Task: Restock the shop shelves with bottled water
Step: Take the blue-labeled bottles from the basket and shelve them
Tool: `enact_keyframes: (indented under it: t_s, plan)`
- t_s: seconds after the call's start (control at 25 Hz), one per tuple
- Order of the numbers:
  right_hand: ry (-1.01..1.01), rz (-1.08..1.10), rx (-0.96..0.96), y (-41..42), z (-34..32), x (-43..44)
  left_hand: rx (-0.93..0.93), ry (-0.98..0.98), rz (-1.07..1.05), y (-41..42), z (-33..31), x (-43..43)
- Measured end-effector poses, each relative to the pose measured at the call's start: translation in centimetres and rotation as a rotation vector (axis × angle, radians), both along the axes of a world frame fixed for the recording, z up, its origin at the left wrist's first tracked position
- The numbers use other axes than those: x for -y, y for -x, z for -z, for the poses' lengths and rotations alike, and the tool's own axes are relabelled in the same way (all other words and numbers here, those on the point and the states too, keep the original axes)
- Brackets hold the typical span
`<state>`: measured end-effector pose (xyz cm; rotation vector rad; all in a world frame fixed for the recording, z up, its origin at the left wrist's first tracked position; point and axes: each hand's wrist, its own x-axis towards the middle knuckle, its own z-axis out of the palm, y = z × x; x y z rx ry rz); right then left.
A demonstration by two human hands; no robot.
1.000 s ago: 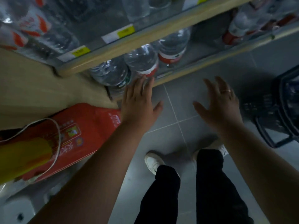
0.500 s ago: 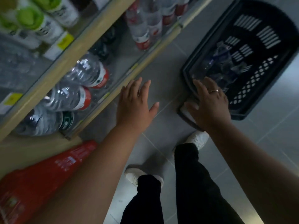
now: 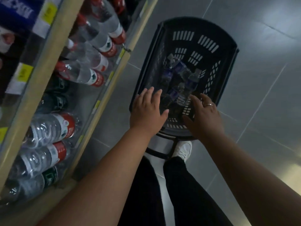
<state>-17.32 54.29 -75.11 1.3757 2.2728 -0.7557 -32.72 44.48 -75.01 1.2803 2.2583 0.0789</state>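
A black plastic shopping basket [image 3: 228, 51] stands on the grey tiled floor in front of me. Several small water bottles with blue labels [image 3: 180, 82] lie in its bottom. My left hand [image 3: 147, 111] hovers over the basket's near left rim, fingers spread, holding nothing. My right hand [image 3: 204, 115], with a ring on one finger, is stretched over the near right rim, also empty. On the left, the low wooden shelf [image 3: 104, 95] holds large water bottles with red labels [image 3: 84, 75] lying on their sides.
An upper shelf edge [image 3: 48, 59] with yellow price tags runs diagonally at the left. My legs in dark trousers and a white shoe [image 3: 183, 150] stand just behind the basket. Grey tiled floor [image 3: 260, 111] stretches to the right.
The view has swung from the shelf to the basket. Both hands have moved from beside the shelf to over the basket's near rim, still empty.
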Motion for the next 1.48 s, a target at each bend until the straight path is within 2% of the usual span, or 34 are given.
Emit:
enact_keyframes:
  t_s: [0.2, 0.4, 0.64, 0.72, 0.88, 1.12, 1.32, 1.48]
  plan:
    - [-0.002, 0.134, 0.01, 1.6, 4.8, -2.3, 0.084, 0.139, 0.056, 1.3, 5.4, -5.2]
    - [0.072, 0.488, -0.065, 4.2, 12.1, -4.5, 0.164, 0.264, 0.147, 2.3, 12.7, -9.4]
    - [0.076, 0.785, -0.119, 6.3, 24.4, -5.9, 0.206, 0.298, -0.017, 2.7, 24.1, -10.7]
    - [0.082, 0.938, -0.219, 5.8, 26.6, -6.5, 0.283, 0.352, -0.069, 1.1, 27.4, -10.9]
    - [0.08, 1.122, -0.405, 6.0, 27.9, -7.1, 0.338, 0.438, -0.155, -0.7, 32.6, -10.4]
    - [0.07, 1.269, -0.527, 5.9, 28.7, -7.4, 0.107, 0.39, -0.054, -2.8, 36.5, -10.4]
    - [0.05, 1.286, -0.553, 6.2, 29.1, -7.6, 0.06, 0.409, -0.005, -3.1, 37.0, -9.7]
    - [0.076, 1.303, -0.573, 5.9, 28.7, -7.8, 0.122, 0.357, -0.11, -2.9, 35.8, -10.4]
